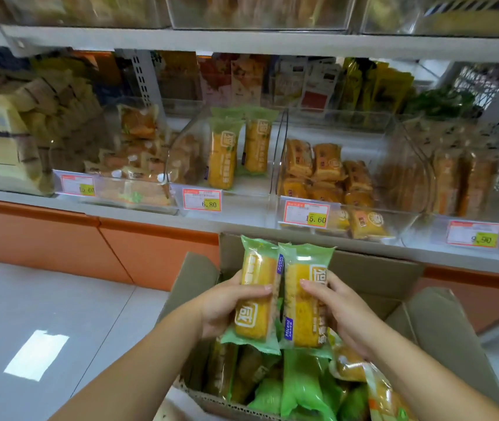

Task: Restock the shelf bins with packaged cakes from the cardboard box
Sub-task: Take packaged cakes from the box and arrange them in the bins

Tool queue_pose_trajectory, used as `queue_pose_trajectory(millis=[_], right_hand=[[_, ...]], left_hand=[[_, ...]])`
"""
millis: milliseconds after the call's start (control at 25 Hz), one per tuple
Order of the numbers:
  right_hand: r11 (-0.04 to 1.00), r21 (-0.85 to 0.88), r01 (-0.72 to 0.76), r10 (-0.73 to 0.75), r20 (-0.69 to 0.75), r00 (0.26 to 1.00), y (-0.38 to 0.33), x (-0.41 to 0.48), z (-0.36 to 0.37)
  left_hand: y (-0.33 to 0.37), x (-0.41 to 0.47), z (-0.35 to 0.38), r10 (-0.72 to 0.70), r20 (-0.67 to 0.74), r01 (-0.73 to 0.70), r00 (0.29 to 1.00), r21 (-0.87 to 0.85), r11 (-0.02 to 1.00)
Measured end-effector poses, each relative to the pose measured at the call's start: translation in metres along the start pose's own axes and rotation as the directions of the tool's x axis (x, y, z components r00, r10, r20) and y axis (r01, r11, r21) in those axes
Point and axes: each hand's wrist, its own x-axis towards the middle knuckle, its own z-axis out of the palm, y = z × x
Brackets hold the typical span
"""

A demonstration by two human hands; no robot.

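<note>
At lower centre, the left hand (221,308) and right hand (341,314) each clamp curled fingers on a packaged cake, left cake (257,296) and right cake (303,302), apparently touching, above the cardboard box (375,278).

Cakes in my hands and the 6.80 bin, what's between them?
In the head view, only the white shelf ledge and the cardboard box's back flap separate the held cakes from that bin.

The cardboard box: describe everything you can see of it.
The cardboard box is plain brown corrugated board, open at the top, its flaps spread outward. It sits low before the shelf, its underside out of view. Green-wrapped packaged cakes lie jumbled inside. The left hand and right hand each hold a pack above its opening; neither visibly touches it.
</note>
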Motion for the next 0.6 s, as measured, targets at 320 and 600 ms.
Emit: queue_pose_trajectory(millis=[320,600], right_hand=[[0.912,-0.214,0.351,-0.363,-0.02,0.932,-0.159,0.016,0.048],[0.858,-0.416,0.301,-0.419,-0.226,0.879,-0.229,0.147,0.115]], left_hand=[[0.144,-0.075,-0.055,0.363,-0.125,-0.281,0.923,0.423,0.861],[0.198,-0.063,-0.103,0.548,-0.264,-0.398,0.794,0.455,0.797]])
